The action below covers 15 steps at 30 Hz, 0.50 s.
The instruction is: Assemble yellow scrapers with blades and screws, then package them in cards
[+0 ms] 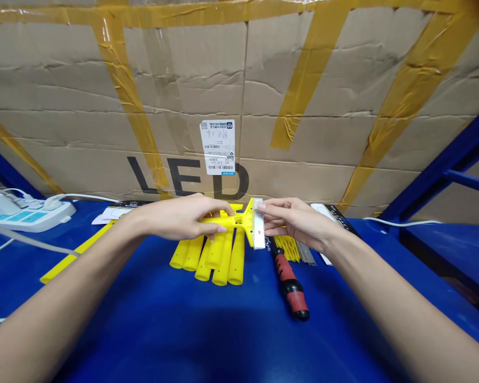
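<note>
My left hand (187,217) is closed round the handle of a yellow scraper (247,219), held level above the blue tabletop with its head to the right. Across that head lies a flat silvery blade (259,234), whose upper end looks glossy. The fingers of my right hand (291,219) pinch the blade's right edge; their tips are partly hidden. Below the scraper lies a bunch of several yellow tube handles (219,263), open ends toward me. A red and black screwdriver (290,284) rests under my right hand, its front end hidden.
Behind the table (223,340) stands a large taped cardboard box (303,159). A white power strip (35,215) with cables is at the left, near a long yellow piece (80,255). Yellow parts (288,249), grey strips (305,254) and dark packaging cards (339,218) lie right. A blue frame post (443,154) rises there.
</note>
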{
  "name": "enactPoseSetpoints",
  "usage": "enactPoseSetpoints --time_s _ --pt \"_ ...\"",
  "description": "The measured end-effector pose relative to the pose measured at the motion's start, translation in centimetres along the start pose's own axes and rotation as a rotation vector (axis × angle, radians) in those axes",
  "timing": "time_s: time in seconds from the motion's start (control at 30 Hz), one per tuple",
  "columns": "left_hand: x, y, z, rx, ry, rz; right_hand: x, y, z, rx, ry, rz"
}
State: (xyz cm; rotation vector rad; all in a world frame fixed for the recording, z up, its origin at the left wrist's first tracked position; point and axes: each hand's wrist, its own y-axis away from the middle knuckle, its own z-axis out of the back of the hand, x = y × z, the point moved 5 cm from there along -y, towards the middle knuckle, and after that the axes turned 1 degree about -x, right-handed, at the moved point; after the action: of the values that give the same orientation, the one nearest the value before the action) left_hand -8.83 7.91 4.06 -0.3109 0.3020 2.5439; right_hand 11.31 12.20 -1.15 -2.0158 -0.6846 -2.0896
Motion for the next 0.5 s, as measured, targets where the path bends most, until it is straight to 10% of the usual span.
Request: enactPoseSetpoints --time_s 0.23,0.5 --pt "0.2 -0.2 -0.2 -0.004 -0.039 0.004 1.9 1.1 5.2 -0.435 1.143 -0.045" --pt "-0.5 -0.2 -0.4 0.016 -0.001 -0.003 0.0 0.2 5.7 -0.3 1.139 -0.176"
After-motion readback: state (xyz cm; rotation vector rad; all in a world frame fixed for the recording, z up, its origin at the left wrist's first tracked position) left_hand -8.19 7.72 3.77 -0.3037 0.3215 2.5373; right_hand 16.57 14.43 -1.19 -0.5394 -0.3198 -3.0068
